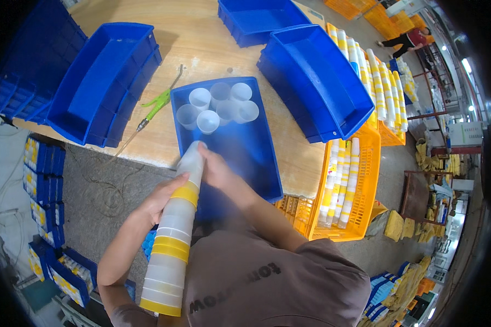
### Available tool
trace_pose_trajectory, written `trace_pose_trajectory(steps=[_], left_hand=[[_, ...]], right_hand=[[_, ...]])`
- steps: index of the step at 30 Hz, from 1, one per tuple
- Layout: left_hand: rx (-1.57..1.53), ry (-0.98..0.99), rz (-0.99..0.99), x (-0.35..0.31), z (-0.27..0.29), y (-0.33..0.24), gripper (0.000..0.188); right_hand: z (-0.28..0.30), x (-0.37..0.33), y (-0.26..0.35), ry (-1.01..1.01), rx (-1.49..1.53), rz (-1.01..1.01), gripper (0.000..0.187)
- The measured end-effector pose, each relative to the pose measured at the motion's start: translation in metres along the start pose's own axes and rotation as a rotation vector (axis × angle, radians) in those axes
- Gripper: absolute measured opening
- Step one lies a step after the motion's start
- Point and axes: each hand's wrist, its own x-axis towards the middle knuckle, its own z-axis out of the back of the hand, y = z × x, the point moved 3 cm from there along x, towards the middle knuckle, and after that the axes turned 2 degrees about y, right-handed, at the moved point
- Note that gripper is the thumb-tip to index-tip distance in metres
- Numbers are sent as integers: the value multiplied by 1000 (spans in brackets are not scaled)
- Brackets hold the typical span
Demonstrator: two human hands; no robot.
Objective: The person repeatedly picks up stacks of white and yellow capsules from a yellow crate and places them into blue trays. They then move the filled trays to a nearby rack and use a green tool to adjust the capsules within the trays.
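Note:
A long stack of nested plastic cups [172,240], white with yellow bands, slants from my chest toward the table. My left hand [167,192] is wrapped round the stack near its upper part. Close to its far end, my right hand [214,166] grips the same stack from the right side. Just beyond my hands lies a shallow blue tray [267,163] at the table's near edge. Several translucent white cups [208,121] stand in its far half, mouths up.
On the wooden table [202,43] lies a green air blow gun [157,105] with its hose. Blue bins flank the tray, one at the left [106,82] and one at the right [316,82]. An orange crate [360,207] of cup stacks stands at the right. A person [412,42] is far off.

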Motion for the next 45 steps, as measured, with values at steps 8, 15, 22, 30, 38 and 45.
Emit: trace_pose_trajectory(steps=[8,15,22,30,38,45], left_hand=[[-131,139,-32,-5,-33,6,59],[-377,248,-18,15,-75,14,55],[-558,155,-117,11,-94,34,60],[-478,-37,-119,-13,-91,73,61],[-310,-235,-80,-27,-102,96,61],[-143,-185,-74,-22,-126,101,62]], right_hand=[[15,-61,31,246,-336,270,46],[33,-88,63,135,79,-50,73],[42,-87,53,22,73,-228,53],[20,-88,46,55,-86,-194,56],[25,-87,18,161,-130,-292,43],[75,-117,45,223,-555,-246,45]])
